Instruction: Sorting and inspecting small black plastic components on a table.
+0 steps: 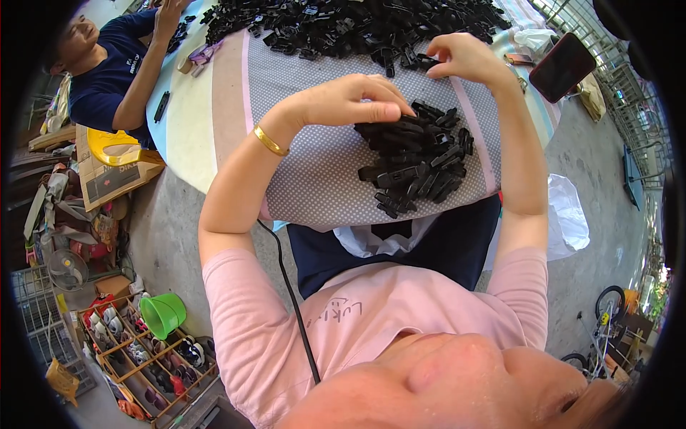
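Note:
A heap of small black plastic clips (421, 161) lies near the table's front edge, on a dotted grey strip of the cloth. My left hand (339, 102) arches over the heap's far left side. Its thumb and bent fingers come close together just above the clips; what they hold, if anything, is hidden. Farther off and to the right, my right hand (468, 61) reaches to the edge of a much larger pile of black clips (336, 28). Thumb and forefinger curve around one black clip (427, 62) there.
Across the striped tablecloth (229, 93), at the far left, another person (114, 75) sits with hands raised. A phone (562, 67) stands at the right edge. White plastic bags (568, 214) hang low. A cable (286, 279) crosses my lap; a shoe rack (143, 350) stands lower left.

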A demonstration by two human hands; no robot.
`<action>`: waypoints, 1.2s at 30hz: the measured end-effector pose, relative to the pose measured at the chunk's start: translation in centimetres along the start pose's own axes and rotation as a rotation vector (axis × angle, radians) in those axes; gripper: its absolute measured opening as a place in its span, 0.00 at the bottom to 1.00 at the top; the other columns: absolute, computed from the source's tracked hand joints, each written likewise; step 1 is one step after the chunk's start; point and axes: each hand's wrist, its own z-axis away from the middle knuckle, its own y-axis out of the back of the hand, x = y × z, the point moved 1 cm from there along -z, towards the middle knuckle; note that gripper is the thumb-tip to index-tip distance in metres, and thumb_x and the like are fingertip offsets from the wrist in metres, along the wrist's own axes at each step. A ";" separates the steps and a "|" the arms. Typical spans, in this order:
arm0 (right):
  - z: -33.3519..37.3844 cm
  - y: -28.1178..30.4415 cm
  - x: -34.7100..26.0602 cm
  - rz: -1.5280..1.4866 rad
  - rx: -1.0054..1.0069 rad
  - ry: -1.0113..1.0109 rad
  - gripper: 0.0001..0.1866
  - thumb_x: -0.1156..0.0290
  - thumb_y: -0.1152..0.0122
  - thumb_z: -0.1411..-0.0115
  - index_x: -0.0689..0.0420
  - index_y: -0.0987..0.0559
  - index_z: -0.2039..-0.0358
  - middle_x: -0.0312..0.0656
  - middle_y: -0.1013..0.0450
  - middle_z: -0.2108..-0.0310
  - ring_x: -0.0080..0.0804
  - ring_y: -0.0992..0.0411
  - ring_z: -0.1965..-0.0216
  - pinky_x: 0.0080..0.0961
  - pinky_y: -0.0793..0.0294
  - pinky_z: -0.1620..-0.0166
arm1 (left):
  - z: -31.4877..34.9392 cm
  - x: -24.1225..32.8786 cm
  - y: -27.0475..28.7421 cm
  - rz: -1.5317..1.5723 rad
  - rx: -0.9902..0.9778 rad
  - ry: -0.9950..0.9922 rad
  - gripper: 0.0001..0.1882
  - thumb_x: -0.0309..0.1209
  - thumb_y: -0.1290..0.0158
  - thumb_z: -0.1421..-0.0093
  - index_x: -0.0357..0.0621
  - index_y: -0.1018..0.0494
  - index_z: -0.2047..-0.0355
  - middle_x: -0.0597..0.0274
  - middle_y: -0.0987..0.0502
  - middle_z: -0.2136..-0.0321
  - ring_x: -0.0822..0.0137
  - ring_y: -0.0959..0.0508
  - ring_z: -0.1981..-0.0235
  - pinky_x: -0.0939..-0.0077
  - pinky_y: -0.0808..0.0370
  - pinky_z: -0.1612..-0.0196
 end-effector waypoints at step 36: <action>-0.6 -1.6 -5.8 -1.003 0.062 0.199 0.14 0.70 0.46 0.42 0.60 0.25 0.56 0.39 0.25 0.70 0.20 0.28 0.72 0.17 0.26 0.65 | 0.2 -3.7 1.3 0.673 0.816 0.216 0.09 0.28 0.48 0.43 0.38 0.27 0.63 0.69 0.27 0.76 0.80 0.30 0.76 0.86 0.31 0.73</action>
